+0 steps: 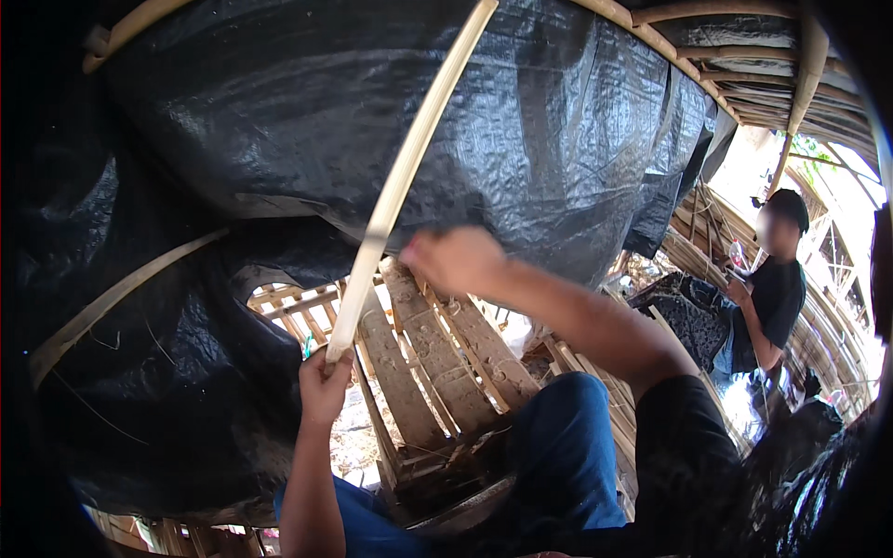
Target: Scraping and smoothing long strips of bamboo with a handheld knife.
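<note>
The left hand (326, 383) grips a strip (402, 177) by its near end; the right hand (456, 260) blurs, grasp unclear.

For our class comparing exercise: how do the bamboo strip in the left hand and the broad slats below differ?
The bamboo strip is pale; the broad slats are browner. The strip slants upward, lower end in the left hand; the slats lie side by side below. The strip is narrower than the slats. Both are long.
</note>
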Demonstrator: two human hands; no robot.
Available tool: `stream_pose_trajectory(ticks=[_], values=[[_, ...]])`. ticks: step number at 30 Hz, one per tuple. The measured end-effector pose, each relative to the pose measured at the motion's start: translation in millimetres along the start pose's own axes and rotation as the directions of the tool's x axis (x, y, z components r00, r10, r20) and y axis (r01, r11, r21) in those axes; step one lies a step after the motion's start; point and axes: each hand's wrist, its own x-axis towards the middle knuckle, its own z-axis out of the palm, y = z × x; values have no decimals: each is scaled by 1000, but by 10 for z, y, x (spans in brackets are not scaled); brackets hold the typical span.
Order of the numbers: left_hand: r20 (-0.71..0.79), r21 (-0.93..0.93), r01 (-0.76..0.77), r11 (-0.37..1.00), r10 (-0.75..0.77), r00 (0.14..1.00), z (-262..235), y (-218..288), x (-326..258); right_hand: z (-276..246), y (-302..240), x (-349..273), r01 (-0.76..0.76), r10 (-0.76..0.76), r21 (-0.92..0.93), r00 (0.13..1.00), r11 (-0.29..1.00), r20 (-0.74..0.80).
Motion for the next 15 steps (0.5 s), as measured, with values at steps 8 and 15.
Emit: stream_pose_trajectory(ticks=[8, 15], values=[[18, -16, 51, 999, -51, 999, 63, 67, 21, 782, -115, -268, 369, -345, 47, 902, 928, -259], [32, 28, 81, 996, -82, 996, 118, 37, 49, -112, 837, 278, -25, 125, 168, 777, 985, -617]])
